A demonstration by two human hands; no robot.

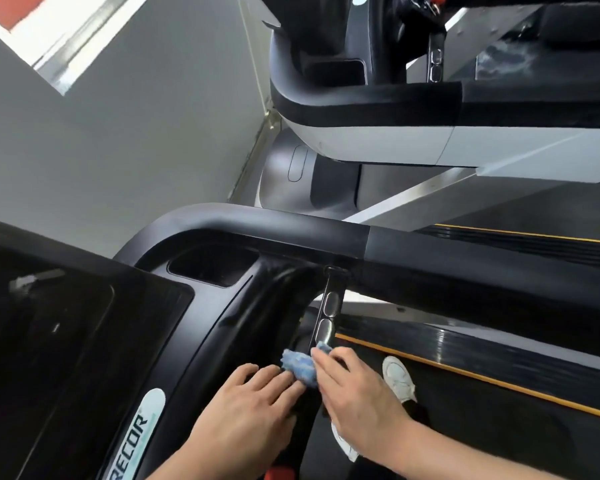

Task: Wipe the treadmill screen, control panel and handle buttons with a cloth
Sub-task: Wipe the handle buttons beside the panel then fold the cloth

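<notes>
- Two bare hands are reaching in from the bottom edge, both meeting at a small blue cloth point(300, 366) bunched at the lower end of the treadmill's handle button bar point(327, 315).
- The right hand point(357, 389) is pinching the cloth's right part with its fingertips, just below the lower of the two oval handle buttons point(324, 331); which fingers are closing on it is hard to make out, since the cloth is covering their tips.
- The left hand point(243, 407) is lying flat with straight fingers, its fingertips touching the cloth's left side and resting on the glossy black console surround point(222, 327); it is gripping nothing.
- The cloth is hiding the very bottom of the button bar, so where the bar ends cannot be told.
- The dark treadmill screen point(49, 341) is filling the lower left, cut off by the left edge and showing only dim reflections.
- A pale oval logo badge point(136, 441) is running off the bottom edge, with only the letters "RECOR" readable.
- A small red part point(280, 474) is peeking out between the forearms at the bottom edge, too cropped to identify.
- Two white shoes are standing on the black belt point(482, 427): one point(399, 377) showing beside the right hand, the other point(343, 441) mostly hidden beneath the right wrist.
- A second treadmill point(361, 98) is sitting beyond, its upper part blurred and cut off at the top.
</notes>
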